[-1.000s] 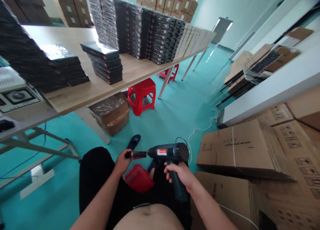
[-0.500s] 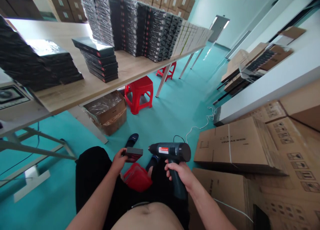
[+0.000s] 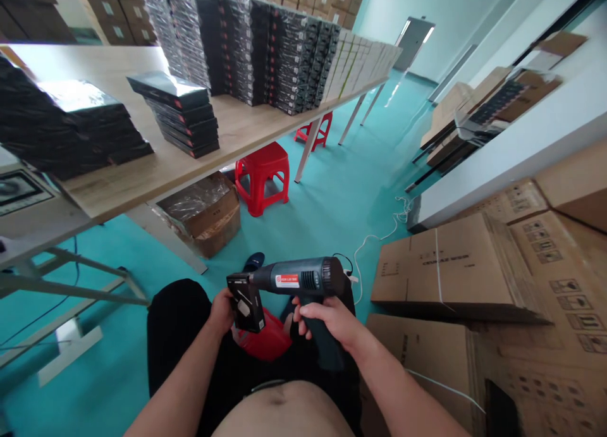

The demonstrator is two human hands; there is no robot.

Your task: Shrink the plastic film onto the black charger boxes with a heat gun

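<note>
My left hand (image 3: 222, 310) grips a small black box (image 3: 246, 307) by its left edge, its printed face turned up towards me. Closed around the handle of a dark heat gun (image 3: 303, 279) is my right hand (image 3: 327, 320). The gun points left, and its nozzle lies at the top right part of the box; whether the two touch I cannot tell. A red and white label shows on the gun's barrel. Both hands are above my lap, with a red stool (image 3: 265, 342) partly seen between my legs.
Left, a wooden table (image 3: 237, 124) bears a short stack of black boxes (image 3: 183, 117) and tall rows of wrapped boxes (image 3: 256, 51). Beneath it are an open carton (image 3: 208, 215) and a red stool (image 3: 263, 178). Flattened cartons (image 3: 427, 266) lie right; a white cable (image 3: 363, 253) crosses the floor.
The heat gun has moved left, bringing its nozzle to the box. My left hand has turned the box from nearly edge-on to show its printed face.
</note>
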